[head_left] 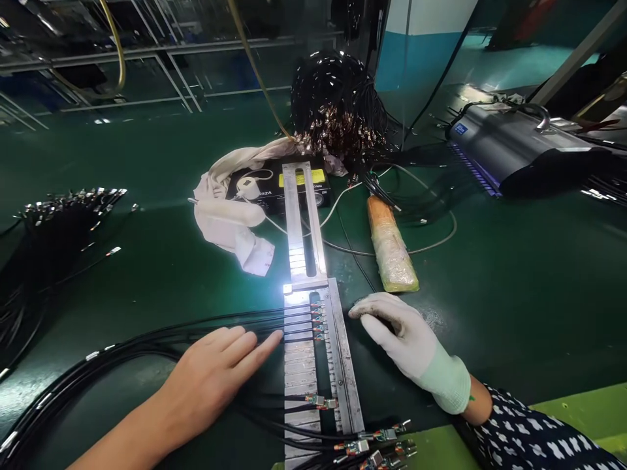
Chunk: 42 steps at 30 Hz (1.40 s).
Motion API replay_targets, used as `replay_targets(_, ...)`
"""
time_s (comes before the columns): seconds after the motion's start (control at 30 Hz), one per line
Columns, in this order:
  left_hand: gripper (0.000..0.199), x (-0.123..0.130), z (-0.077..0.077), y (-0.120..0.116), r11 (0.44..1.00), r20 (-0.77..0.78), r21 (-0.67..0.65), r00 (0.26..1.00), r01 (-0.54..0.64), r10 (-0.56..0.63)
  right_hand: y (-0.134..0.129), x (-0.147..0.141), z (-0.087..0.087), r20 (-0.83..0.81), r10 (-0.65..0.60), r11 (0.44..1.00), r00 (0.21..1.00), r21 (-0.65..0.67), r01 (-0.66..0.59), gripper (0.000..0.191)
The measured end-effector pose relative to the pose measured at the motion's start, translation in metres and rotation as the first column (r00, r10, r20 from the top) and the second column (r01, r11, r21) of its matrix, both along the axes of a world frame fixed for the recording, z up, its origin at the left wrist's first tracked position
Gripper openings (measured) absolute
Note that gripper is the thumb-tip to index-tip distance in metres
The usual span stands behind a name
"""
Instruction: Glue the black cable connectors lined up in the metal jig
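My bare left hand (223, 365) lies over a bundle of black cables (196, 324), index finger stretched to the left edge of a slotted metal fixture (300, 372). Several cable ends with small connectors and coloured wires (319, 321) lie side by side across the fixture's slot. Further down the fixture, two more cable ends (321, 401) lie across it. To the right, my right hand (399, 329) wears a white glove and rests on the table, fingers curved with a gap at the thumb. I see nothing in it. A bright light (287, 288) shines at the fixture's middle.
A tape-wrapped block (392, 248) lies beyond my right hand. Behind the fixture are a white cloth (225, 222), a black box with a yellow label (304, 178) and a heap of black cables (337, 104). A grey machine (519, 143) stands back right; more cables (59, 228) lie left.
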<state>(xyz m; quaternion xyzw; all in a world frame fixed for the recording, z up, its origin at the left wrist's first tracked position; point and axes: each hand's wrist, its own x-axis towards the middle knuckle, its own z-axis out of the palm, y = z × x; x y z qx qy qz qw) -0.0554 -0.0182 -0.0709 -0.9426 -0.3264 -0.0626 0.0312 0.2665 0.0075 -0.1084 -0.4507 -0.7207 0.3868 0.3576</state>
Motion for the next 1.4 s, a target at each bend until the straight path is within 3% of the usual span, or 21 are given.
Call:
replay_targets(0.2,0.052,0.003,0.000,-0.001,0.998,-0.066,-0.048,0.997,-0.039,0.036,0.001,0.000,0.003,-0.003,0.002,1.000,1.000,-0.007,-0.002,0.016)
replay_targets(0.47,0.043,0.009,-0.009,-0.004,0.998,0.101,0.031,0.993,-0.056,0.053,0.000,0.000,0.003,0.010,0.018,1.000,1.000,0.005,-0.018,0.016)
replay_targets(0.6,0.041,0.009,-0.010,-0.005,0.999,0.096,-0.015,0.994,-0.048,0.050,0.001,0.001,-0.002,0.004,0.020,1.000,1.000,0.007,-0.020,0.015)
replay_targets(0.83,0.046,0.024,-0.016,-0.031,0.964,0.028,0.107,0.970,-0.243,0.241,0.001,0.001,0.002,0.004,0.035,0.999,0.999,0.000,-0.035,0.014)
replay_targets(0.97,0.050,0.035,-0.023,-0.036,0.979,0.028,0.019,0.979,-0.205,0.204,0.001,0.000,0.005,0.006,0.035,0.999,0.999,-0.001,-0.035,0.015)
replay_targets(1.17,0.046,0.033,-0.034,-0.028,0.957,0.249,-0.237,0.941,-0.169,0.228,0.003,-0.001,0.003,0.009,0.039,0.999,0.999,-0.006,-0.039,0.015)
replay_targets(1.4,0.035,0.044,-0.027,-0.018,0.966,0.231,-0.184,0.948,-0.179,0.220,0.004,-0.002,0.004,0.013,0.022,1.000,1.000,0.005,-0.022,0.017)
